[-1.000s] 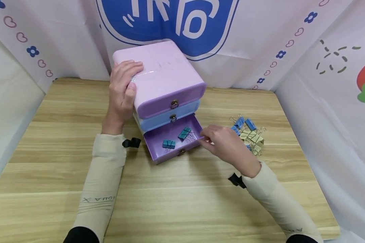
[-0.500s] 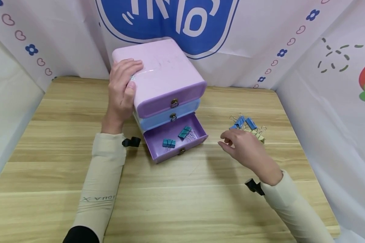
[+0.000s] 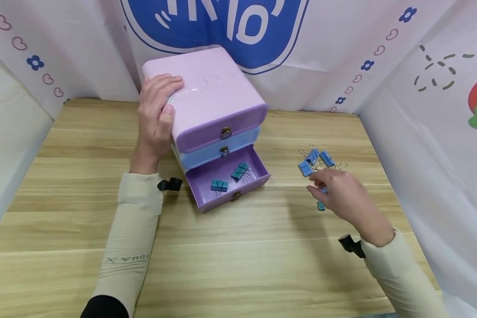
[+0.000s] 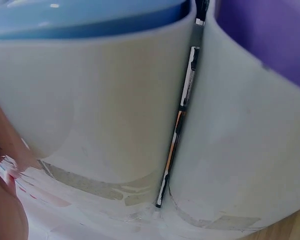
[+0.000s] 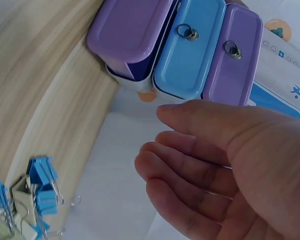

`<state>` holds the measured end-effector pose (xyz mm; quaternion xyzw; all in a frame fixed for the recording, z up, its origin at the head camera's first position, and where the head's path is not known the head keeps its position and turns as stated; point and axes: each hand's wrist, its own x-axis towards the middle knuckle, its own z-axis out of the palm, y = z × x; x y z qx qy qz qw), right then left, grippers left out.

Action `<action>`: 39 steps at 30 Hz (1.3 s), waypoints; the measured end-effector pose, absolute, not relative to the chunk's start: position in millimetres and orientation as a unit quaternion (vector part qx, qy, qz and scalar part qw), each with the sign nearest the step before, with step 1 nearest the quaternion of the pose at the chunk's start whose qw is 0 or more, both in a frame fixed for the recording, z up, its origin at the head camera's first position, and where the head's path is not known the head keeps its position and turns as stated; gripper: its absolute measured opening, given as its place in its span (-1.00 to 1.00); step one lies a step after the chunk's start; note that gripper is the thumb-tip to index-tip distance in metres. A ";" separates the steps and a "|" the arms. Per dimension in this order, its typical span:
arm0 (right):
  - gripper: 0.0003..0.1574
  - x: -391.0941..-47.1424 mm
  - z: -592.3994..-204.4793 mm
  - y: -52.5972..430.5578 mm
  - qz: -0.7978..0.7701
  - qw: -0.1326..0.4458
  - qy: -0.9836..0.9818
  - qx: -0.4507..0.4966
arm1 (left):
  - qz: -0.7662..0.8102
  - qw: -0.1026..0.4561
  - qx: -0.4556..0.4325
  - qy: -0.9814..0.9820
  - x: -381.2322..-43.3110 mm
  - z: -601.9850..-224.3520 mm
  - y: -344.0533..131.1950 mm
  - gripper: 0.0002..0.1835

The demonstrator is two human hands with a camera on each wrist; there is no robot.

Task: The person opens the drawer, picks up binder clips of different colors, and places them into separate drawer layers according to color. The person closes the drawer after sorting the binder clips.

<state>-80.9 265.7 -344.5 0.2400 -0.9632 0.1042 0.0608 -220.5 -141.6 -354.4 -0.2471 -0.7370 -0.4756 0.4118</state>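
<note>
A mini drawer cabinet (image 3: 206, 88) with a pink top stands at the back of the table. My left hand (image 3: 156, 112) rests over its upper left edge, fingers lying on the top. The lowest purple drawer (image 3: 210, 204) is pulled out, and two teal binder clips lie in it, a left one (image 3: 219, 185) and a right one (image 3: 240, 171). To the right, my right hand (image 3: 343, 194) hovers at a pile of binder clips, hiding part of it. In the right wrist view its fingers (image 5: 190, 185) are loosely bent with nothing between them. Blue clips (image 3: 312, 156) and a small teal clip (image 3: 321, 206) show around the hand.
The blue middle drawer (image 3: 202, 154) and purple top drawer (image 3: 206, 134) are pushed in, each with a ring pull. A wooden table (image 3: 222, 265) carries everything. A printed cloth (image 3: 302, 88) hangs behind, and another white cloth (image 3: 413, 132) borders the right side.
My right hand has moved away from the drawer's right corner, rightward to the binder clip pile. My left hand stays on the cabinet. The two clips in the drawer have not moved.
</note>
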 end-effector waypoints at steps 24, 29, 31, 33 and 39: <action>-0.71 -70.5 -373.1 315.1 0.106 -0.094 -0.978 0.156 | -0.471 0.421 -0.243 -0.736 -226.1 -362.3 -144.9 -0.33; -0.76 -70.8 -384.6 317.9 0.112 -0.103 -0.976 0.155 | -0.472 0.421 -0.246 -0.735 -227.5 -363.4 -145.4 -0.33; -0.81 -71.2 -388.8 318.6 0.115 -0.107 -0.976 0.153 | -0.471 0.418 -0.247 -0.736 -228.1 -363.6 -145.5 -0.33; -0.86 -71.8 -392.3 318.9 0.122 -0.109 -0.974 0.154 | -0.469 0.416 -0.246 -0.739 -228.3 -363.8 -145.9 -0.33; -0.87 -73.5 -397.8 318.2 0.125 -0.106 -0.974 0.158 | -0.469 0.413 -0.241 -0.742 -227.7 -364.7 -147.2 -0.33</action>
